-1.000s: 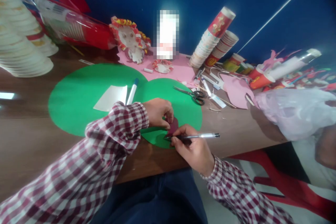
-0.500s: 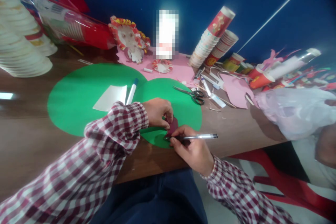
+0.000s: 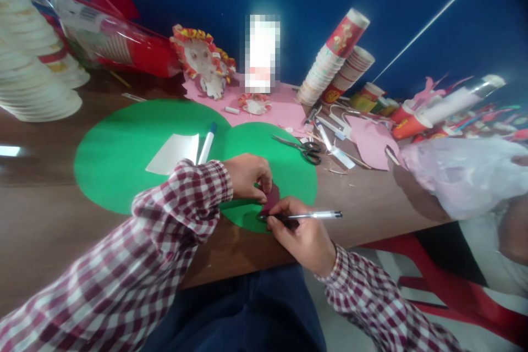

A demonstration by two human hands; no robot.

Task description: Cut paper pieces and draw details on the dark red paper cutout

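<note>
In my right hand (image 3: 303, 236) a pen (image 3: 319, 214) with a clear barrel is pinched, its tip down at the lower edge of a small dark red piece (image 3: 271, 198), paper-like. My left hand (image 3: 249, 176) bends over that piece from the left, with curled fingers and thumb holding it down. The piece lies on the smaller end of a large green paper sheet (image 3: 103, 159) shaped like two joined rounds. Black-handled scissors (image 3: 307, 151) rest on the green sheet above my hands. Left of them are a white paper (image 3: 175, 154) and a blue-capped marker (image 3: 207, 144).
Stacks of paper cups stand at the far left (image 3: 37, 82) and back right (image 3: 330, 60). Pink paper (image 3: 284, 110) and a paper-cup craft (image 3: 202, 60) sit at the back. A plastic bag (image 3: 466, 176) lies right, beside another person's arm (image 3: 513, 231) and a red chair (image 3: 445, 291).
My hands, the pen and the dark red piece keep practically the same position. The other person's arm at the right edge shifts very slightly.
</note>
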